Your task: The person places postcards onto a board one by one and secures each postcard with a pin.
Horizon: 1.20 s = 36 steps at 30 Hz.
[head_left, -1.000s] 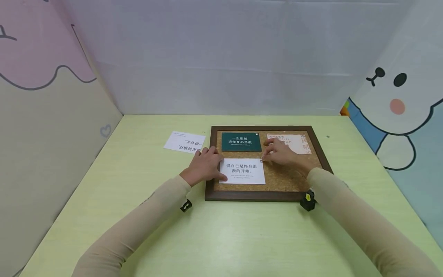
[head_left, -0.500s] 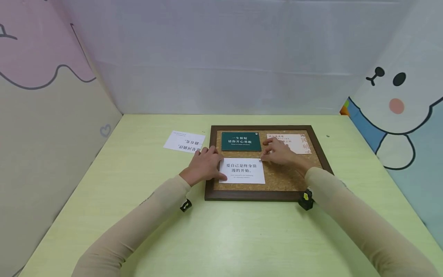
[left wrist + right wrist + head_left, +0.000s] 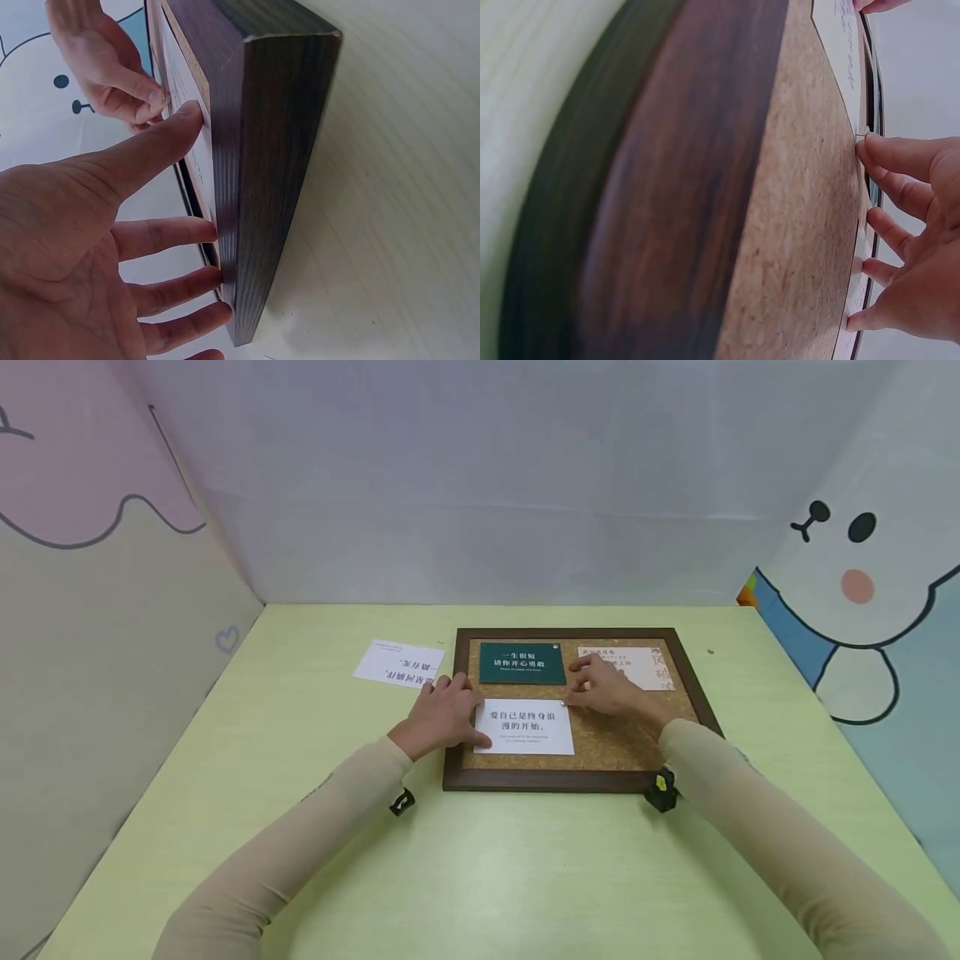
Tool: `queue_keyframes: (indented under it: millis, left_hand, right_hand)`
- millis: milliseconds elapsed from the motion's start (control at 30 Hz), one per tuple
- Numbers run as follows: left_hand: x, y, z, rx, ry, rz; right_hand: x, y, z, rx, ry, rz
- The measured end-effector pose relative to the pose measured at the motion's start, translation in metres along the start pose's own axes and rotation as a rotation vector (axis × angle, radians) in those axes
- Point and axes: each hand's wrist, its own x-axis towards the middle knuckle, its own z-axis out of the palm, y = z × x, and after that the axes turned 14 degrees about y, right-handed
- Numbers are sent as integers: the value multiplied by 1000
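Observation:
A white card (image 3: 525, 728) with dark print lies on the front left of the framed cork board (image 3: 611, 735). My left hand (image 3: 442, 714) rests at the board's left side; its thumb presses the card's left edge, and the other fingers spread, fairly straight, over the frame and the card's upper left corner. At the card's top right corner my right hand (image 3: 609, 687) pinches a small push pin (image 3: 861, 135) between thumb and index finger. The pin's tip meets the card there. The remaining right fingers touch the board and the pink-and-white card (image 3: 648, 670).
A dark green card (image 3: 522, 663) is fixed at the board's upper left, with a pin (image 3: 556, 647) in its top right corner. Another white card (image 3: 399, 662) lies upside down on the table (image 3: 315, 710), left of the board. A small dark speck (image 3: 711, 652) is on the table to the right.
Both hands stay nearly where they were, the right one still pinching the pin at the card's corner. The whole head view has shifted very slightly.

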Motion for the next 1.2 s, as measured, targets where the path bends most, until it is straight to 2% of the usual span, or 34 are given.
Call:
queue_keyframes:
  millis: [200,567,833,1067,1200]
  left_hand:
    - [-1,-1,-2,-5,-4,-8]
    - [-3,-1,1,-19,-1,-12]
    - [-1,0,1,-20,8,-2]
    - [-1,-1,2,-14,4,4]
    - [-1,-1,1,-14,8,5]
  right_hand:
    - [2,-2,2,-21,11,-10]
    - [-1,-5,3,-34,24,39]
    - [-3,-15,-1,-184,100,89]
    - [-2,-16,-6,-216,43,163]
    - [0,-14,-8,-236,17,167]
